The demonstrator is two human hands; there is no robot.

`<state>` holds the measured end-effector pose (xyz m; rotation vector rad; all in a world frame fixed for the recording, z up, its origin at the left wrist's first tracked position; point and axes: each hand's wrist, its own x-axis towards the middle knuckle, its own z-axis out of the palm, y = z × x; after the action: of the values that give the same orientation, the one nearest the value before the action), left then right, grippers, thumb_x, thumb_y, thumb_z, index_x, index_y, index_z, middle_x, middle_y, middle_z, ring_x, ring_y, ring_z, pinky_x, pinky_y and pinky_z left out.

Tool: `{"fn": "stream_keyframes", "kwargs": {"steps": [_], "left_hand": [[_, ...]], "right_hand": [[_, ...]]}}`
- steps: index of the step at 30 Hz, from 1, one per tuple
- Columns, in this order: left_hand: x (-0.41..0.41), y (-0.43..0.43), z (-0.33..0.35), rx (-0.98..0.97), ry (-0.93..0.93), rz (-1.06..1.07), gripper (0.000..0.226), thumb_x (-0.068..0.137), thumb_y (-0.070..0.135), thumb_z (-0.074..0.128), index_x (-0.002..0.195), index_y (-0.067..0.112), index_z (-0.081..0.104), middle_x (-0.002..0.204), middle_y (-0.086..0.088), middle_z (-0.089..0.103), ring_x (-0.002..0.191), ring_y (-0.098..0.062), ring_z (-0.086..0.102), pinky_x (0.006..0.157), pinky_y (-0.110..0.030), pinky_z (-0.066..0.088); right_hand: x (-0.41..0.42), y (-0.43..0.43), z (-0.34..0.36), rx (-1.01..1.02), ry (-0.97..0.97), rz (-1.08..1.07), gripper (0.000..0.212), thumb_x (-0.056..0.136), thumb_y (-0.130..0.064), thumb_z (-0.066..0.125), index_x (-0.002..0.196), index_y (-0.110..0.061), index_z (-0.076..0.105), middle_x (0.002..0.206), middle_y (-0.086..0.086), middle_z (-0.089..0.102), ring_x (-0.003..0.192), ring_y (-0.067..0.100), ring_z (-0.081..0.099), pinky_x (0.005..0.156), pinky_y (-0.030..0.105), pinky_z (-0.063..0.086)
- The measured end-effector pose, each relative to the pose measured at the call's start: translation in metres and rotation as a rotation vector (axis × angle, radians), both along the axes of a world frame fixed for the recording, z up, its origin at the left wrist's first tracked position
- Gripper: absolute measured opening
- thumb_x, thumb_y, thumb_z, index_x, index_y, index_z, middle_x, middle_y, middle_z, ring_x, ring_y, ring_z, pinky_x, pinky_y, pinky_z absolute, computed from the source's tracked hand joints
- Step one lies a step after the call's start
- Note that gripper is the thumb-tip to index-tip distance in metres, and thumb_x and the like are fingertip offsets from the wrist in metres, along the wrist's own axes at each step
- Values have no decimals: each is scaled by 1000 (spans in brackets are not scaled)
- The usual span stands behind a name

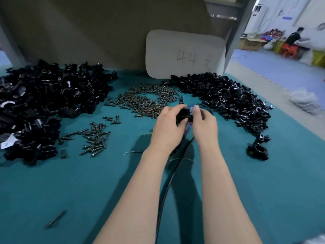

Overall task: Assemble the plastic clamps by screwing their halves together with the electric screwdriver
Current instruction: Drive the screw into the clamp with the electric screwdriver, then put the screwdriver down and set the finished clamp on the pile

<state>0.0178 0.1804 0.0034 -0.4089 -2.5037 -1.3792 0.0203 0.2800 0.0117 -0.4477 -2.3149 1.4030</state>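
My left hand (167, 125) grips a black plastic clamp (182, 116) at the middle of the teal table. My right hand (204, 124) holds the blue-and-black electric screwdriver (191, 110) right beside the clamp, and its black cable (168, 187) runs back between my forearms. Most of the tool is hidden by my fingers. A small black piece (180, 100) sticks up just beyond my hands. Short dark screws (146, 101) lie heaped just behind, and longer bolts (95, 138) are scattered to the left.
Big heaps of black clamp halves cover the left (45, 103) and the right (226, 101) of the table. One assembled clamp (258, 152) sits apart at the right. A white board marked 44 (184, 53) leans on the cardboard backing. A long bolt (54, 220) lies near the front left.
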Motion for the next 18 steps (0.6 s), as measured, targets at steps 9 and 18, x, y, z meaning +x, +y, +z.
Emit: {"fn": "stream_keyframes", "kwargs": {"steps": [9, 18], "left_hand": [[28, 114, -18, -248, -160, -260, 20, 92, 17, 53, 112, 19, 54, 112, -5, 67, 105, -30, 58, 83, -42, 50], [28, 135, -24, 175, -350, -222, 39, 90, -1, 47, 125, 12, 57, 132, -5, 56, 119, -19, 52, 99, -28, 42]], "right_hand": [[64, 95, -27, 149, -200, -329, 27, 96, -25, 48, 112, -14, 66, 117, 8, 64, 109, 26, 56, 81, 30, 41], [65, 99, -21, 52, 145, -413, 26, 95, -7, 47, 118, -13, 58, 120, 6, 51, 92, 7, 43, 79, 12, 29]]}}
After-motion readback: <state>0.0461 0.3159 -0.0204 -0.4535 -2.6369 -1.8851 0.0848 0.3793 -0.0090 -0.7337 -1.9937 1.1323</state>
